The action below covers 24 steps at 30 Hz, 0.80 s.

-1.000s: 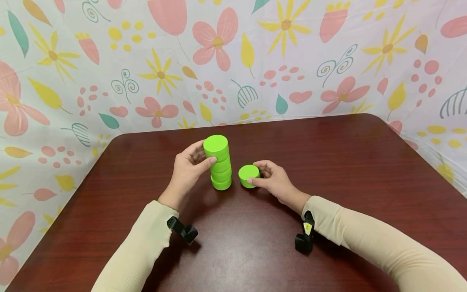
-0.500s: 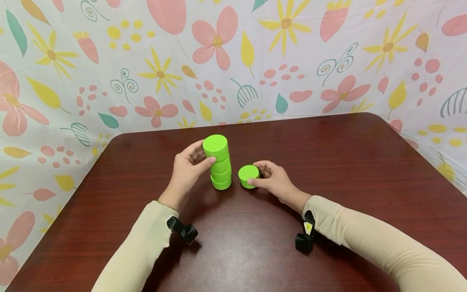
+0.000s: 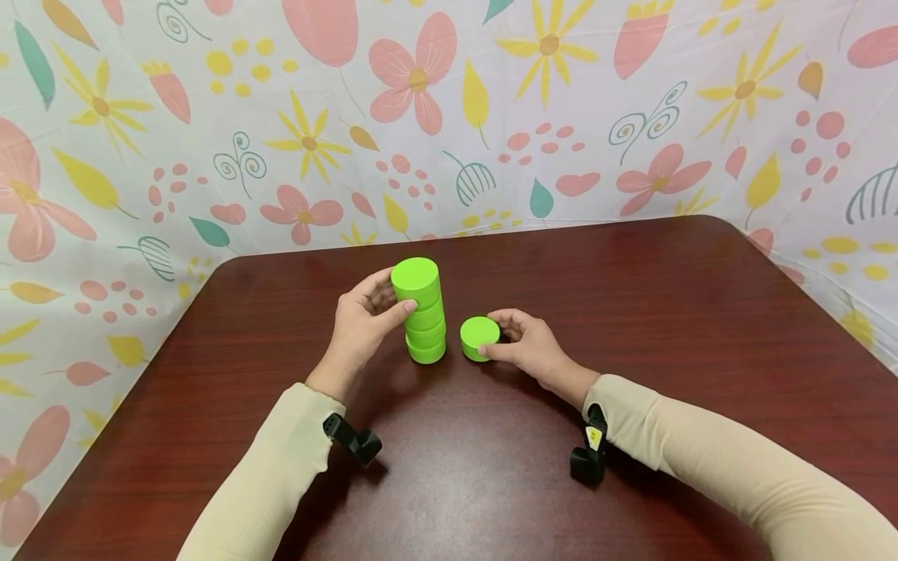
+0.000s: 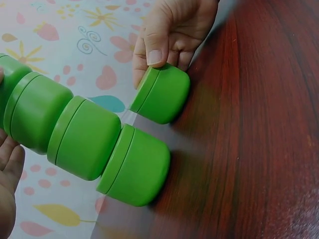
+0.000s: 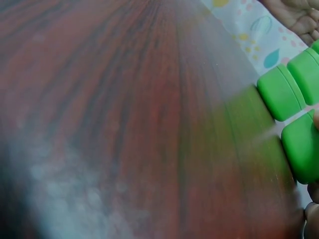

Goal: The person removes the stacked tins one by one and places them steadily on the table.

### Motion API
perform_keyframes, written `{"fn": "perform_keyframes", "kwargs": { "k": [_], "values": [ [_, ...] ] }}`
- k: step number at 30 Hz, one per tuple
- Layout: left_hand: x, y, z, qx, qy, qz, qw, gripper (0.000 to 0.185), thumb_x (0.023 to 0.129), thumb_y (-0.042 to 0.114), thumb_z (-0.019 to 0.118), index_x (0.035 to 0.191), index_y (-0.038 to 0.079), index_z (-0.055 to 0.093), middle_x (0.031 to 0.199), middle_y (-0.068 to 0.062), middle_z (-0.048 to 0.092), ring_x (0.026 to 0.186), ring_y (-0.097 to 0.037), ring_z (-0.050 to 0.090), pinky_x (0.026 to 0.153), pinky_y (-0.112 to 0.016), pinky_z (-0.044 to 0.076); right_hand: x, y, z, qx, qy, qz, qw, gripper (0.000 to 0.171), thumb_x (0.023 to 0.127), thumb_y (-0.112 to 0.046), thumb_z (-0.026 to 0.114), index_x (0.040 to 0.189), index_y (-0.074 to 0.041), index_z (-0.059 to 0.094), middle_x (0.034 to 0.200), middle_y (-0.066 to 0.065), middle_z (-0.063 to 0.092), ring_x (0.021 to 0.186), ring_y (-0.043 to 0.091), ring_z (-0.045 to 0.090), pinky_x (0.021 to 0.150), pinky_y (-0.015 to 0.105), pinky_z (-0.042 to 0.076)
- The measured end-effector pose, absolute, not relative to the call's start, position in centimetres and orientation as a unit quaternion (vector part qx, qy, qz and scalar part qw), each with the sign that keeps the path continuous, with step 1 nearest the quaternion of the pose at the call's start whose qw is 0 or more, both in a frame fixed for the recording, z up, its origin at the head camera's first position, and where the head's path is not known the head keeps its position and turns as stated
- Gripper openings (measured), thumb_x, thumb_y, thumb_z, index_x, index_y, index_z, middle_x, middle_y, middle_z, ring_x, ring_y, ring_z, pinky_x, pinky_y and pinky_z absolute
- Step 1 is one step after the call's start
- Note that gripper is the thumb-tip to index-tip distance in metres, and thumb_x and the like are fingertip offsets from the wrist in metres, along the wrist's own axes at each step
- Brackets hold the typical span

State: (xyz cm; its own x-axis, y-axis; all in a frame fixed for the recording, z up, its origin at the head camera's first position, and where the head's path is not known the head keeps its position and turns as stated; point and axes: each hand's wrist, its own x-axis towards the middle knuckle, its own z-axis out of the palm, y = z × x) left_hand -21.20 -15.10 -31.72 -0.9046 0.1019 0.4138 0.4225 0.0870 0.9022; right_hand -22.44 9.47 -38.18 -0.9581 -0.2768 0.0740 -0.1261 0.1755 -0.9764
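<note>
Several small bright green round jars with lids stand in a stack [image 3: 426, 318] on the table, slightly uneven from one to the other. My left hand [image 3: 359, 327] holds the top jar [image 3: 416, 282], thumb on its near side and fingers behind it. The bottom jar [image 4: 140, 167] sits on the table in the left wrist view. Just right of the stack, a single matching jar [image 3: 480, 333] is held by my right hand [image 3: 535, 352], thumb in front and fingers around the far side. A narrow gap separates it from the stack; its base is at the tabletop.
The dark reddish-brown wooden table [image 3: 631, 288] has rounded far corners. Behind it hangs a white cloth [image 3: 449, 179] printed with flowers and leaves. Black wrist cameras [image 3: 354, 440] jut from both cream sleeves [image 3: 673, 428] over the tabletop.
</note>
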Motion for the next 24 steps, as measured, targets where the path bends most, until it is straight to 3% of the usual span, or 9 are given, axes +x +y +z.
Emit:
{"fn": "perform_keyframes", "kwargs": {
  "k": [5, 13, 19, 24],
  "values": [
    [-21.3, -15.1, -31.8, -0.184, -0.723, -0.655, 0.123, 0.046, 0.08, 0.0, 0.069, 0.124, 0.002, 0.057, 0.11, -0.016, 0.065, 0.098, -0.013, 0.063, 0.084, -0.027, 0.05, -22.5, 9.6, -38.0, -0.127, 0.786, -0.602, 0.052, 0.051, 0.074, -0.009, 0.076, 0.119, 0.002, 0.055, 0.115, 0.017, 0.062, 0.105, 0.026, 0.059, 0.08, 0.021, 0.047],
    [-21.3, -15.0, -31.8, -0.185, -0.721, -0.659, 0.108, 0.048, 0.081, 0.0, 0.068, 0.127, 0.002, 0.054, 0.114, -0.018, 0.063, 0.102, -0.014, 0.062, 0.088, -0.028, 0.049, -22.2, 9.9, -37.5, -0.127, 0.788, -0.6, 0.051, 0.061, 0.077, -0.012, 0.074, 0.129, 0.003, 0.047, 0.129, 0.02, 0.053, 0.12, 0.032, 0.049, 0.097, 0.043, 0.041],
    [-21.1, -15.4, -32.1, -0.196, -0.715, -0.665, 0.093, 0.051, 0.082, -0.003, 0.066, 0.13, 0.001, 0.05, 0.122, -0.021, 0.058, 0.11, -0.016, 0.058, 0.096, -0.031, 0.045, -22.2, 9.4, -34.3, -0.161, 0.76, -0.629, 0.019, 0.055, 0.079, -0.009, 0.071, 0.128, 0.0, 0.049, 0.13, 0.019, 0.053, 0.122, 0.031, 0.049, 0.093, 0.037, 0.046],
    [-21.1, -15.8, -32.6, -0.184, -0.717, -0.667, 0.083, 0.05, 0.082, -0.003, 0.066, 0.129, -0.001, 0.05, 0.122, -0.022, 0.057, 0.11, -0.015, 0.058, 0.093, -0.028, 0.046, -22.5, 8.3, -30.6, -0.194, 0.737, -0.647, 0.036, 0.055, 0.082, -0.011, 0.069, 0.132, -0.004, 0.046, 0.132, 0.013, 0.052, 0.124, 0.023, 0.047, 0.091, 0.035, 0.048]
  ]
}}
